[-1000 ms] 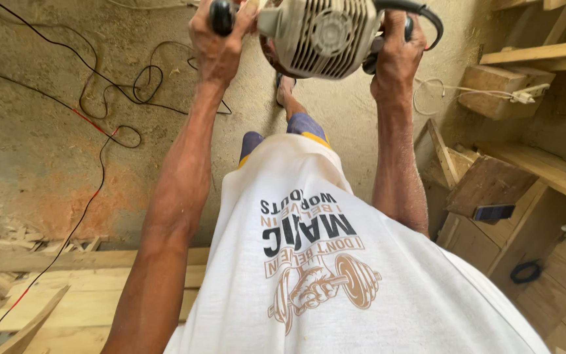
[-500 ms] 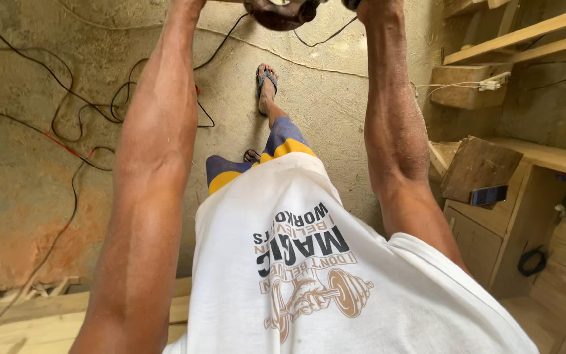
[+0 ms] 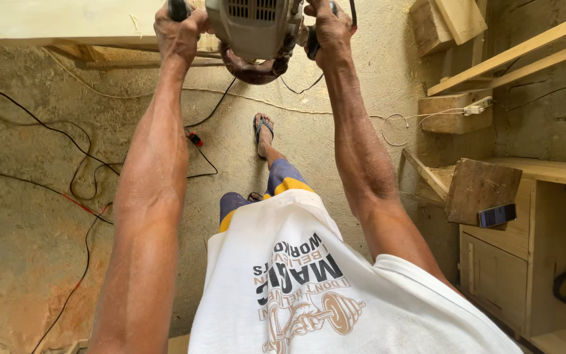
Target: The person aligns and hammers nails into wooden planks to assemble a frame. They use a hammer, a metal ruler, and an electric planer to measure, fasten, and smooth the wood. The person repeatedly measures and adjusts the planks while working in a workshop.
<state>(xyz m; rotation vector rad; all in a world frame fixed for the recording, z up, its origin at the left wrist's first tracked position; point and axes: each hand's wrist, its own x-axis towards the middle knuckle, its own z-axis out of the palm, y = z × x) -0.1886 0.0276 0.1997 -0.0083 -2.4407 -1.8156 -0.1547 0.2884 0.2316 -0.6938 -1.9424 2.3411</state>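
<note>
I hold a grey electric router (image 3: 255, 33) out in front of me at the top of the view, above the floor. My left hand (image 3: 177, 31) grips its left black handle. My right hand (image 3: 325, 29) grips its right handle, where a black cord leaves the tool. The round base of the router faces down. A pale wooden board (image 3: 54, 19) lies just beyond the tool at the top left. Below I see my white printed shirt, blue and yellow shorts and a sandalled foot (image 3: 263, 131).
Black and red cables (image 3: 80, 170) snake over the sawdust-covered floor on the left. Wooden shelves and a cabinet (image 3: 525, 196) stand on the right, with a dark phone (image 3: 496, 215) on a wooden block. A white power strip (image 3: 478, 106) rests on a block.
The view has tilted, and the router, cut off at the top edge half a second ago, is back in frame. The pale board now shows at the top left. Both hands keep their grip.
</note>
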